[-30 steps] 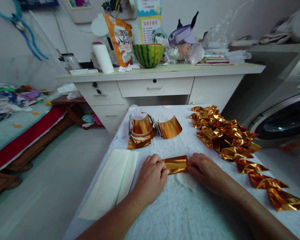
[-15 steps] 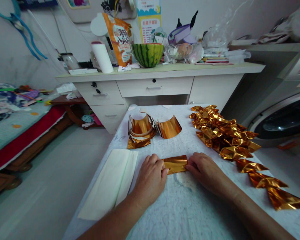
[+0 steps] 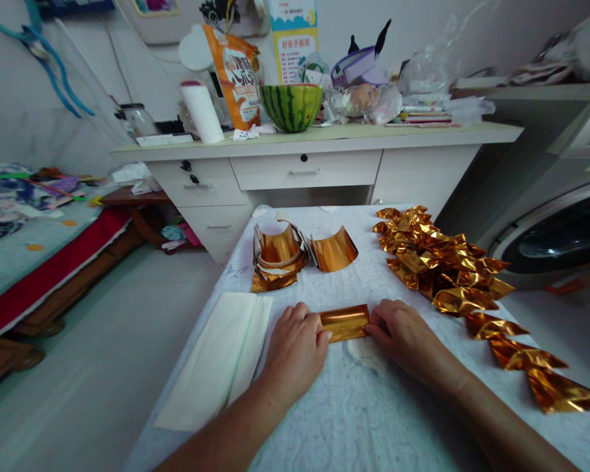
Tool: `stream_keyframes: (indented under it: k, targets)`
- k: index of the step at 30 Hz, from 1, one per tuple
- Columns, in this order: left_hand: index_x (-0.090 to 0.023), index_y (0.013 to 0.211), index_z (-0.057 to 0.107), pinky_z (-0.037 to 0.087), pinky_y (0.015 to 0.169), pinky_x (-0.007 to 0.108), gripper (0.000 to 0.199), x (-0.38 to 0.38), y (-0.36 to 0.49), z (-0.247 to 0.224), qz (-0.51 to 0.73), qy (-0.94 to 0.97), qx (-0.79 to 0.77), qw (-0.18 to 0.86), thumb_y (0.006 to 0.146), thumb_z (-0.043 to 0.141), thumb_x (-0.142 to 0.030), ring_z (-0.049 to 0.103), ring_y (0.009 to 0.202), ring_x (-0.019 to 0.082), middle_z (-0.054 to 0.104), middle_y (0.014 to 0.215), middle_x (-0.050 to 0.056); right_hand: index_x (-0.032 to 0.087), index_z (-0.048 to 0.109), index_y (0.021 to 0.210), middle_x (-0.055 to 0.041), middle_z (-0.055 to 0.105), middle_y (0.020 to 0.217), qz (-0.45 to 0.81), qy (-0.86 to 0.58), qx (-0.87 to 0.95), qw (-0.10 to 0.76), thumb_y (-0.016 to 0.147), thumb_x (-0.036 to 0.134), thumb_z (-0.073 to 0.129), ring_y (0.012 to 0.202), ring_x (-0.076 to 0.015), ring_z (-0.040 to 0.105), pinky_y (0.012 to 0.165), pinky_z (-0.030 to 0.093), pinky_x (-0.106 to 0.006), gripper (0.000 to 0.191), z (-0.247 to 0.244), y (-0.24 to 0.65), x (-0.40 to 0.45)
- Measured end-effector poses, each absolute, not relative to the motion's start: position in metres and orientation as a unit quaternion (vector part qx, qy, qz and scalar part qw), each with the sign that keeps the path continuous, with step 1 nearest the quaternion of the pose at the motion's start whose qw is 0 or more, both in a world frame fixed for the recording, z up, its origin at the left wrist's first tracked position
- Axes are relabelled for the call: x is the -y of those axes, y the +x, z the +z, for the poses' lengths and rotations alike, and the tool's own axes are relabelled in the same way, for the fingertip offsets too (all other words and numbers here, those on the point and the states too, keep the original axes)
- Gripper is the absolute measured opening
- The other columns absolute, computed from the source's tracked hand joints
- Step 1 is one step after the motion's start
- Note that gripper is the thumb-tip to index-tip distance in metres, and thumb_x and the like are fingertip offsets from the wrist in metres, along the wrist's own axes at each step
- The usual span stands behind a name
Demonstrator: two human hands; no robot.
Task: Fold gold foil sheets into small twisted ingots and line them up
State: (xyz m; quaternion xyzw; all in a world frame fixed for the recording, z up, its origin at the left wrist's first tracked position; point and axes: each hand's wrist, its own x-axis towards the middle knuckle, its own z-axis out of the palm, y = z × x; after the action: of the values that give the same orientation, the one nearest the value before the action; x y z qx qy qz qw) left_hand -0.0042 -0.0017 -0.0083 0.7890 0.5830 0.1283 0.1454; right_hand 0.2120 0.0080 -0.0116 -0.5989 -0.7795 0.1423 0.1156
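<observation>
A curled sheet of gold foil paper (image 3: 345,322) lies on the cloth-covered table, held at both ends. My left hand (image 3: 299,347) is closed on its left end, thumb pressed along the near edge. At the right end, my right hand (image 3: 398,331) pinches the foil between thumb and fingers. Farther back sit a stack of curved gold foil sheets (image 3: 279,252) and a separate curved foil piece (image 3: 334,250). Folded gold foil pieces (image 3: 437,262) form a pile on the right, trailing toward the near edge. Left of my left hand lies a stack of pale paper (image 3: 209,360).
Behind the table stands a white desk (image 3: 309,170) with a cut watermelon (image 3: 291,108), an orange snack bag (image 3: 235,82) and a white paper roll (image 3: 202,113). A washing machine (image 3: 560,190) is at the right, a bed (image 3: 44,242) at the left.
Both hands stay at the foil's ends with barely any movement. The foil's surface between them looks slightly more rounded.
</observation>
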Motion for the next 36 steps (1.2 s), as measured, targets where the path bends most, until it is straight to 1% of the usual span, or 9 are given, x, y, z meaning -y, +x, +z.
stream_keyframes:
  k: [10, 14, 17, 20, 24, 26, 29, 33, 36]
  targets:
    - [-0.020, 0.076, 0.053, 0.041, 0.080, 0.036, 0.012, 0.001, -0.006, -0.005, 0.114, 0.798, -0.573, 0.152, 0.088, 0.055, -0.021, 0.050, 0.091, 0.024, 0.055, 0.091, 0.005, 0.019, 0.061, 0.071, -0.0054, 0.064, 0.076, 0.139, -0.606, 0.777, 0.102, 0.087, 0.022, 0.058, 0.074, -0.0206, 0.056, 0.065, 0.037, -0.029, 0.017, -0.009, 0.210, -0.008]
    - [-0.020, 0.083, 0.054, 0.041, 0.080, 0.036, 0.006, 0.001, -0.007, -0.006, 0.132, 0.794, -0.571, 0.161, 0.086, 0.056, -0.016, 0.050, 0.091, 0.023, 0.055, 0.091, 0.004, 0.019, 0.060, 0.071, -0.0055, 0.064, 0.076, 0.136, -0.611, 0.773, 0.103, 0.087, 0.023, 0.058, 0.074, -0.0206, 0.056, 0.065, 0.037, -0.029, 0.017, -0.008, 0.210, -0.007]
    - [-0.021, 0.090, 0.055, 0.041, 0.082, 0.035, 0.012, 0.001, -0.008, -0.007, 0.159, 0.793, -0.559, 0.181, 0.084, 0.056, -0.010, 0.049, 0.092, 0.022, 0.055, 0.094, 0.003, 0.019, 0.059, 0.072, -0.0050, 0.064, 0.075, 0.136, -0.618, 0.768, 0.102, 0.086, 0.025, 0.061, 0.072, -0.0205, 0.056, 0.063, 0.035, -0.029, 0.015, -0.011, 0.212, -0.008]
    - [-0.023, 0.095, 0.061, 0.040, 0.085, 0.035, 0.021, 0.001, -0.009, -0.007, 0.186, 0.799, -0.536, 0.201, 0.083, 0.057, -0.007, 0.049, 0.095, 0.021, 0.055, 0.097, 0.002, 0.020, 0.056, 0.073, -0.0039, 0.062, 0.073, 0.135, -0.622, 0.764, 0.108, 0.083, 0.028, 0.065, 0.069, -0.0196, 0.055, 0.062, 0.034, -0.029, 0.016, -0.015, 0.216, -0.010]
    - [-0.030, 0.098, 0.070, 0.039, 0.082, 0.036, 0.029, 0.001, -0.009, -0.009, 0.207, 0.814, -0.509, 0.187, 0.085, 0.058, -0.007, 0.048, 0.094, 0.021, 0.055, 0.097, 0.003, 0.020, 0.055, 0.072, -0.0034, 0.062, 0.071, 0.133, -0.617, 0.767, 0.113, 0.084, 0.030, 0.065, 0.068, -0.0190, 0.054, 0.061, 0.033, -0.029, 0.019, -0.018, 0.219, -0.011]
    - [-0.033, 0.099, 0.072, 0.039, 0.079, 0.035, 0.032, 0.000, -0.010, -0.013, 0.203, 0.834, -0.480, 0.181, 0.088, 0.056, -0.008, 0.047, 0.091, 0.020, 0.055, 0.093, 0.002, 0.020, 0.055, 0.072, -0.0034, 0.061, 0.073, 0.134, -0.610, 0.771, 0.121, 0.084, 0.027, 0.065, 0.070, -0.0192, 0.054, 0.062, 0.034, -0.029, 0.018, -0.016, 0.217, -0.010]
    - [-0.035, 0.100, 0.073, 0.037, 0.074, 0.033, 0.033, -0.001, -0.011, -0.018, 0.184, 0.863, -0.441, 0.166, 0.090, 0.056, -0.008, 0.047, 0.087, 0.019, 0.056, 0.085, 0.001, 0.019, 0.058, 0.075, -0.0037, 0.062, 0.079, 0.139, -0.573, 0.794, 0.149, 0.086, 0.017, 0.062, 0.076, -0.0194, 0.055, 0.066, 0.035, -0.029, 0.011, -0.012, 0.211, -0.008]
    - [-0.034, 0.100, 0.073, 0.036, 0.073, 0.033, 0.034, -0.003, -0.013, -0.017, 0.158, 0.877, -0.424, 0.165, 0.089, 0.055, -0.007, 0.048, 0.085, 0.019, 0.058, 0.084, 0.000, 0.020, 0.063, 0.077, -0.0031, 0.062, 0.082, 0.157, -0.503, 0.833, 0.171, 0.090, 0.008, 0.052, 0.080, -0.0188, 0.054, 0.072, 0.036, -0.030, 0.020, -0.010, 0.201, -0.003]
    - [-0.032, 0.102, 0.073, 0.039, 0.077, 0.032, 0.037, -0.004, -0.014, -0.012, 0.166, 0.869, -0.420, 0.201, 0.088, 0.052, -0.005, 0.051, 0.086, 0.018, 0.060, 0.087, 0.001, 0.019, 0.062, 0.078, -0.0028, 0.062, 0.083, 0.171, -0.497, 0.833, 0.172, 0.084, -0.001, 0.048, 0.081, -0.0183, 0.054, 0.074, 0.037, -0.029, 0.025, -0.009, 0.194, 0.000]
